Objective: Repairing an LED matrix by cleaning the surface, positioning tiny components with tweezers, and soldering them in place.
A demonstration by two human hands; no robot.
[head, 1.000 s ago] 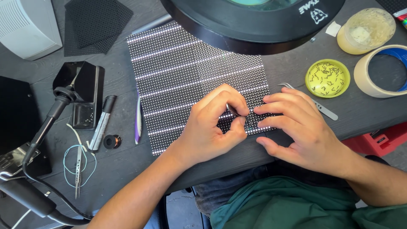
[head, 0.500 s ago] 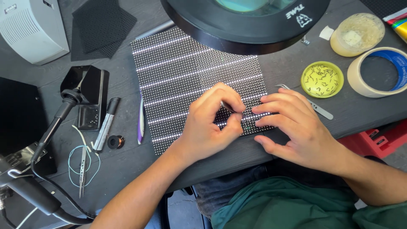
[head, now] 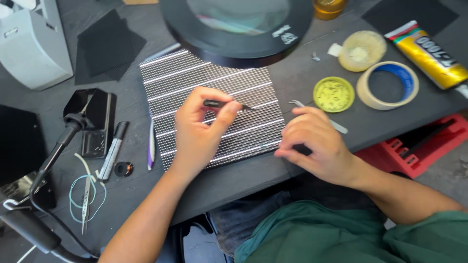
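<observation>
A square dark panel [head: 214, 92] covered in rows of tiny dots lies on the dark table. My left hand [head: 200, 129] hovers over its middle and pinches a thin black pointed tool [head: 222, 103], tip aimed right. My right hand [head: 317, 146] rests at the panel's lower right corner, by the table's front edge, its fingers curled down; whether it holds anything I cannot tell. Metal tweezers [head: 312, 111] lie just beyond its knuckles.
A round black magnifier lamp [head: 239, 27] hangs over the panel's far edge. Right of it sit a yellow dish [head: 333, 94], a tape roll [head: 387, 85], a cloudy tub [head: 361, 50] and a glue tube [head: 429, 53]. A marker [head: 113, 150], soldering iron stand [head: 92, 117] and wire [head: 85, 192] lie left.
My hands have drawn apart: the left rose over the panel's middle with the black tool, the right stayed at the lower right corner. The camera view has shifted.
</observation>
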